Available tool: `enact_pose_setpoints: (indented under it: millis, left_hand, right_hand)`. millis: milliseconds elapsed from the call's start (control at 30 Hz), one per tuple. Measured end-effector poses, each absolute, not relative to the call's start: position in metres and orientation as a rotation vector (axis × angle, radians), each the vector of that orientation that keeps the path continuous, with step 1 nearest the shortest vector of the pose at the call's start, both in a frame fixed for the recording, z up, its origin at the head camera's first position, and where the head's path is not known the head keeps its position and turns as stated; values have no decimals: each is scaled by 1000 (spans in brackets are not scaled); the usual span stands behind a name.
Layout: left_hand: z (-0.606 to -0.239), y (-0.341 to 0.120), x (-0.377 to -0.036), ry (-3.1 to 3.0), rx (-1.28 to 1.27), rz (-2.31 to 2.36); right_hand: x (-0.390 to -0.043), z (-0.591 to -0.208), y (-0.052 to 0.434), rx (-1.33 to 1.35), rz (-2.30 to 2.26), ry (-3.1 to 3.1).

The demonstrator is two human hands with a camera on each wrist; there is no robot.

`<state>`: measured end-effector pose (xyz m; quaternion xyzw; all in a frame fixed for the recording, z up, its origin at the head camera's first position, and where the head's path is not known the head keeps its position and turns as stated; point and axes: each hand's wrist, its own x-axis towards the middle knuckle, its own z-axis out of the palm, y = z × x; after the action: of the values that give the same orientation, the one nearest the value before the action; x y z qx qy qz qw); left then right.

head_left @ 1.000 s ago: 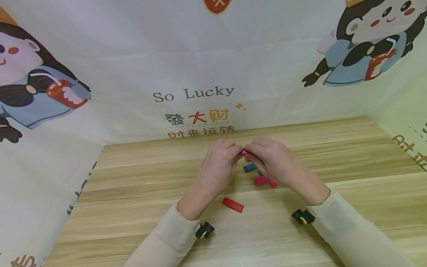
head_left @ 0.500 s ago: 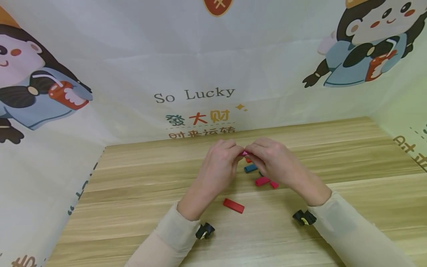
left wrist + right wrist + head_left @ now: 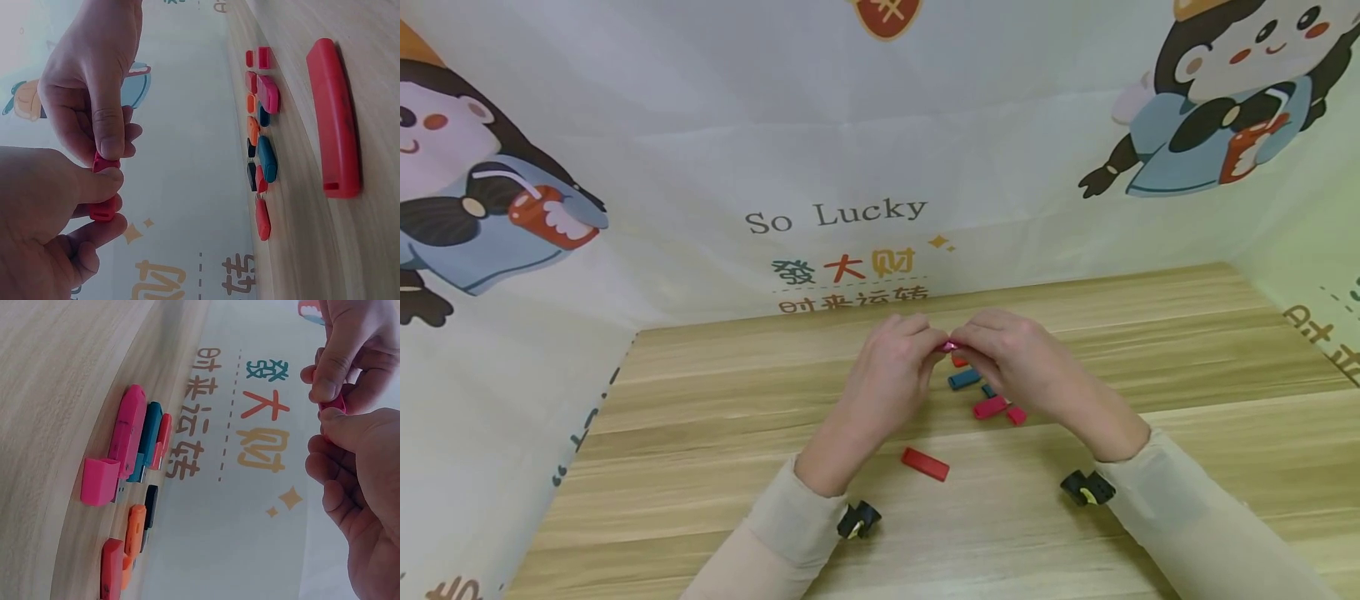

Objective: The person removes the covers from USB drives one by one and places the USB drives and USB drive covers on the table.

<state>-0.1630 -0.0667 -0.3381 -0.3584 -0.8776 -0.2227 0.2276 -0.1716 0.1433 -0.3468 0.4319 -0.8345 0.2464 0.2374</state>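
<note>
Close together above the table, my left hand (image 3: pixel 891 367) and right hand (image 3: pixel 1018 358) pinch a small pinkish-red USB stick (image 3: pixel 103 209) from its two ends. In the left wrist view, my left thumb lies across its middle while my right fingers cover the other end. Only a bit of the held stick (image 3: pixel 334 405) shows between the fingertips in the right wrist view. A red stick (image 3: pixel 925 464) lies alone on the table nearer to me. Below the right hand are a pink stick (image 3: pixel 127 431) and its separate pink cap (image 3: pixel 100 481).
Behind them lie a teal stick (image 3: pixel 150 434), a red one (image 3: pixel 162 440), an orange one (image 3: pixel 134 531) and black pieces (image 3: pixel 150 506), some with metal plugs showing. A printed cloth wall (image 3: pixel 700 167) stands behind the wooden table (image 3: pixel 700 417).
Both hands stay nearly in place, holding the pinkish-red stick between them; it tilts slightly in the fingers. The right hand shifts a little, showing more of the dark teal piece beneath.
</note>
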Motion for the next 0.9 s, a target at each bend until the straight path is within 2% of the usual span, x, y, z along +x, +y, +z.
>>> enact_pose_setpoints:
  millis: [900]
  left_hand:
    - [-333, -71, -164, -2509, -938, -643]
  right_hand:
    - [-169, -341, 141, 1132, 638, -2393]
